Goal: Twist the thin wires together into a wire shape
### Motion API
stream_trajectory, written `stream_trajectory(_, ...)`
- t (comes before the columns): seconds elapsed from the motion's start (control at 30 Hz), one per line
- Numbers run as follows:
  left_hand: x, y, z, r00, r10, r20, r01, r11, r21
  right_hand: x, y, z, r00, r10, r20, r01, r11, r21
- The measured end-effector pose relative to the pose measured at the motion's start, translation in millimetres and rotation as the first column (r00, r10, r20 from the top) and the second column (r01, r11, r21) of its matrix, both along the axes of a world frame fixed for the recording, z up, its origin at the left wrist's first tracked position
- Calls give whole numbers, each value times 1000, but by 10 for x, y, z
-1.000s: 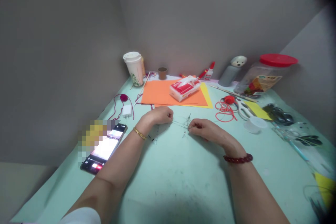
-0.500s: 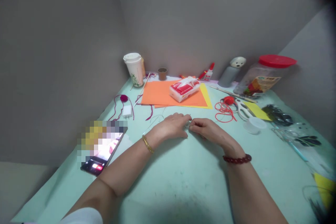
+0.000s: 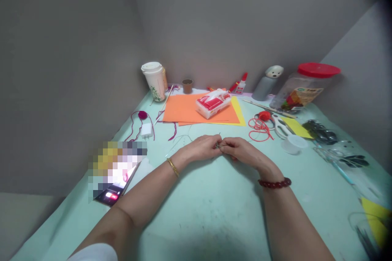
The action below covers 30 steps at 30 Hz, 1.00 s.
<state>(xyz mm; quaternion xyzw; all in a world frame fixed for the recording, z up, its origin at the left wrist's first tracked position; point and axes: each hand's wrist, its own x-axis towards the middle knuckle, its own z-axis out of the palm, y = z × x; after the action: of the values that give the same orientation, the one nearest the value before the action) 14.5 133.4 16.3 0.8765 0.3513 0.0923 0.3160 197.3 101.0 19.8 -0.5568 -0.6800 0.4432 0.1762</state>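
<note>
My left hand [image 3: 202, 147] and my right hand [image 3: 241, 151] meet fingertip to fingertip over the pale green table [image 3: 214, 212]. Both pinch a small thin grey wire piece [image 3: 219, 145] between them. A loose strand of the thin wire [image 3: 180, 138] trails off to the left on the table. A gold bracelet sits on my left wrist and a dark red bead bracelet on my right wrist.
A phone [image 3: 118, 179] lies at the left. Behind the hands are orange paper [image 3: 183, 110], a tissue pack [image 3: 212, 104], a paper cup [image 3: 154, 81], glue bottles [image 3: 241, 85], red cord [image 3: 260, 126], scissors [image 3: 280, 124], a red-lidded jar [image 3: 303, 89] and a small plastic cup [image 3: 294, 143].
My left hand has moved right, from holding the wire stretched apart to touching my right hand's fingertips. The wire piece is now bunched between both pinches.
</note>
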Motion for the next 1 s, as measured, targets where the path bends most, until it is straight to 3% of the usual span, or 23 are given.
stream_trajectory(0.27,-4,56,-96,998,-5,59,4,1000,19,57,-11,87,983,-175,-46,177,983,56)
stream_trajectory(0.6,-32,35,6,999,48,15,-48,998,-40,254,-51,151,954,-167,250,176,984,-13)
stream_trajectory(0.83,-68,67,23,1000,15,-25,-16,999,-46,405,-36,67,987,-81,141,91,994,-63)
stream_trajectory(1.0,-126,112,60,996,-7,-88,-8,985,-175,350,-42,82,961,-113,254,130,990,-50)
